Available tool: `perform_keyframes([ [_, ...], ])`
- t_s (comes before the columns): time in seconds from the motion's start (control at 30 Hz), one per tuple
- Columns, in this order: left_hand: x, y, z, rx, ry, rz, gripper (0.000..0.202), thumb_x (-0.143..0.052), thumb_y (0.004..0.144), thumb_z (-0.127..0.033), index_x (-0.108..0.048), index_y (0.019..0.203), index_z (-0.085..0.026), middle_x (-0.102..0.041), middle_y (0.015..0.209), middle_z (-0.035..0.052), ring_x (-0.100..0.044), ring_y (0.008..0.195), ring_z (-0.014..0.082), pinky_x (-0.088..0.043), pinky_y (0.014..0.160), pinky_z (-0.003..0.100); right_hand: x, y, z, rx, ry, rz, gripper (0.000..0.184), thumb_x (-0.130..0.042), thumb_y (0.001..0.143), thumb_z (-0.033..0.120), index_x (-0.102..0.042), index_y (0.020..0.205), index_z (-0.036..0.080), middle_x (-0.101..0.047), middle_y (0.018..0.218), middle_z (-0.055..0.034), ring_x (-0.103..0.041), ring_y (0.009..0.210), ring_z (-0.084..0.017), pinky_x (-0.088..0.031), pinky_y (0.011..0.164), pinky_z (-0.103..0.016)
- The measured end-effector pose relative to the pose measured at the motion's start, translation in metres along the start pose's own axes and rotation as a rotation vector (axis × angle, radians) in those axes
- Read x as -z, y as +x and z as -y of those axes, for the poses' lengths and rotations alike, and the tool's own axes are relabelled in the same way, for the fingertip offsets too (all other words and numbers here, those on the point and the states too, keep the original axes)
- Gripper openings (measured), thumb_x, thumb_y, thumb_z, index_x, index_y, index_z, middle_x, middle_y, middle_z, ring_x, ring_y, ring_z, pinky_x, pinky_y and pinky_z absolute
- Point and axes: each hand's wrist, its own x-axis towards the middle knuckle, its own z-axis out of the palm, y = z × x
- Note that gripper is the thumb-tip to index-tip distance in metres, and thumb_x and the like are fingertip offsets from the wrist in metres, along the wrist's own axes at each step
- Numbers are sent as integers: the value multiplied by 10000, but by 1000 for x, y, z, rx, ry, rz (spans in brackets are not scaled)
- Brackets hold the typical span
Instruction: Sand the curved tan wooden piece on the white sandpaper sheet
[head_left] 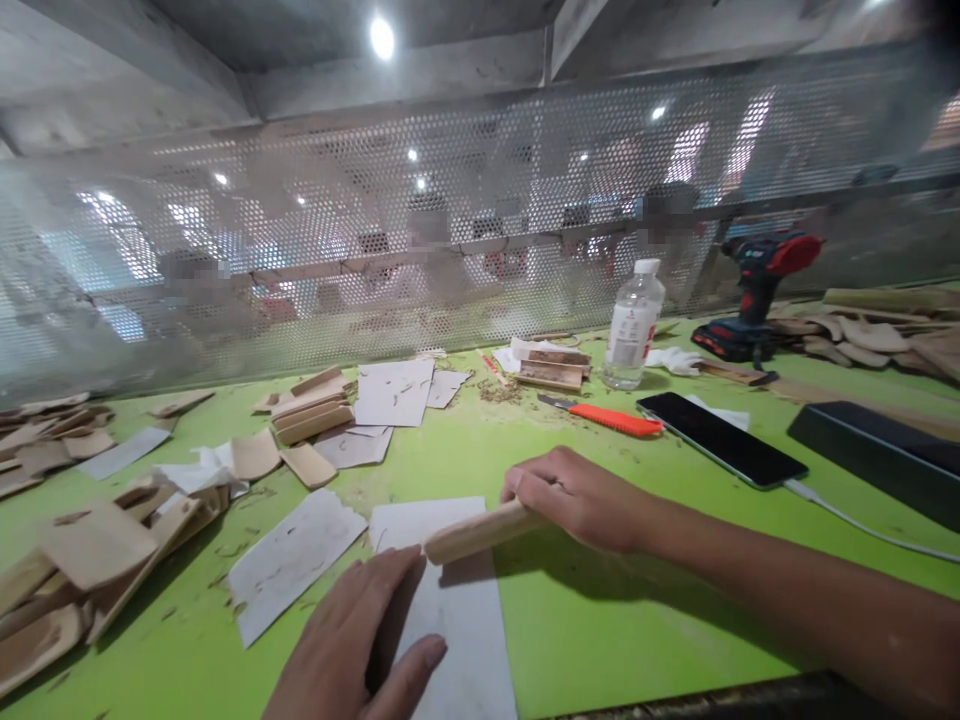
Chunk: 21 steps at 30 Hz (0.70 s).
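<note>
Fingers of the right hand (574, 497) wrap one wooden stick (480, 531); the left hand (352, 650), fingers spread, presses one paper sheet (461, 610) on the tabletop (600, 620).

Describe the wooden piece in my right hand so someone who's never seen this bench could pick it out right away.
On the green table, look at the near middle, where a white sheet lies under the left hand. Across that sheet's top edge lies a pale wooden stick, gripped at one end by the right hand. Unlike the flat wood pieces piled to the left, it looks rounded and is the only one held.
</note>
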Motion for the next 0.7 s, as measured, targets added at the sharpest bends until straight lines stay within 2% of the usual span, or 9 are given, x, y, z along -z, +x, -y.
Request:
perform_keyframes([
  [0.03, 0, 0, 0, 3, 3, -5, 459, -637, 942, -460, -590, 1379, -326, -718, 1312, 29, -703, 1173, 295, -609, 968, 388, -1, 0, 0, 7, -4, 4, 508, -343, 1052, 445, -723, 882, 154, -593, 723, -19, -493, 655, -154, -304, 586, -285],
  [0.17, 1, 0, 0, -4, -1, 15, 459, -652, 935, -470, -589, 1369, -333, -711, 1327, 21, -709, 1165, 289, -617, 953, 370, -4, -1, 6, 72, 11, 153, 501, -340, 1055, 452, -716, 897, 160, -568, 685, -4, -482, 619, -140, -297, 576, -281],
  [0.2, 1, -1, 0, -8, -1, 23, 464, -656, 936, -466, -581, 1375, -335, -702, 1344, 18, -708, 1169, 285, -615, 958, 366, -4, -1, 6, 68, 14, 146, 503, -344, 1050, 456, -710, 878, 157, -565, 685, -6, -482, 625, -141, -298, 578, -281],
  [0.33, -3, -4, 6, -32, 30, 7, 491, -641, 958, -435, -523, 1425, -342, -667, 1404, 16, -695, 1201, 275, -601, 993, 379, -1, 0, 3, -26, -8, -24, 501, -341, 1036, 465, -632, 766, 160, -532, 680, -7, -457, 627, -141, -280, 573, -291],
  [0.5, -7, -6, 10, -31, 67, -11, 533, -673, 928, -457, -519, 1427, -344, -686, 1379, 29, -704, 1186, 302, -620, 965, 408, -2, 1, 1, -76, 5, 60, 511, -364, 1006, 527, -465, 635, 190, -374, 573, 34, -338, 519, -110, -222, 524, -300],
  [0.63, -4, -6, 7, -28, 46, 28, 510, -620, 971, -429, -481, 1455, -347, -657, 1417, 32, -678, 1231, 273, -588, 1017, 391, 0, 3, -1, -147, -12, -95, 517, -352, 1001, 549, -412, 622, 201, -340, 577, 36, -317, 518, -110, -202, 522, -302],
  [0.7, -3, -6, 7, -32, 49, 26, 514, -626, 966, -429, -491, 1454, -340, -659, 1414, 36, -680, 1226, 280, -587, 1018, 399, -2, 2, 0, -125, -27, -64, 517, -358, 1005, 545, -434, 629, 198, -359, 576, 34, -325, 514, -110, -201, 519, -303],
])
